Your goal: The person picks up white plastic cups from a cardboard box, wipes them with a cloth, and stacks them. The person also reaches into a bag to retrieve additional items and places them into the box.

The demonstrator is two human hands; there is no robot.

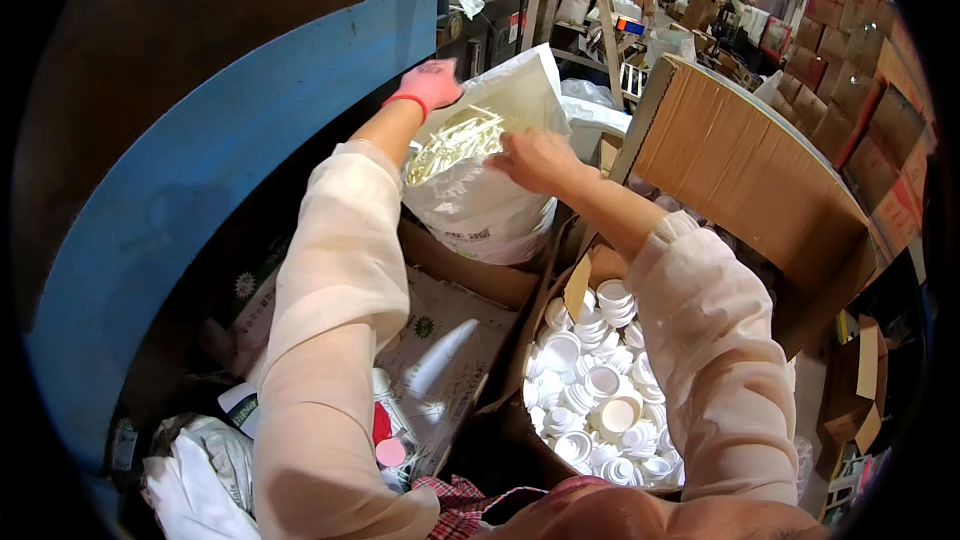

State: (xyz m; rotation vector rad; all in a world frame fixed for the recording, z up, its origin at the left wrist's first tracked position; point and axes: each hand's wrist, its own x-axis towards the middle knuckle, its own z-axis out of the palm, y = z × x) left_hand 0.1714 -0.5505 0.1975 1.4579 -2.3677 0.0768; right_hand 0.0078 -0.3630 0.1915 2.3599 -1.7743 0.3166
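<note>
A white woven sack (480, 210) stands upright with its mouth open, holding many thin pale plastic sticks (455, 145). My left hand (428, 86), in a pink glove, is closed at the far left of the sack's rim; its fingertips are slightly blurred. My bare right hand (540, 160) has its fingers curled over the near right part of the rim, beside the sticks. Below my right forearm is a cardboard box (530, 340) full of white round plastic caps (605, 380).
A blue machine (180, 180) curves along the left. Near my left arm lie a flat printed carton (440, 310) and white bags (195, 475). An upright cardboard flap (745, 160) rises on the right. Behind stand a stepladder (605, 20) and stacked cartons (840, 50).
</note>
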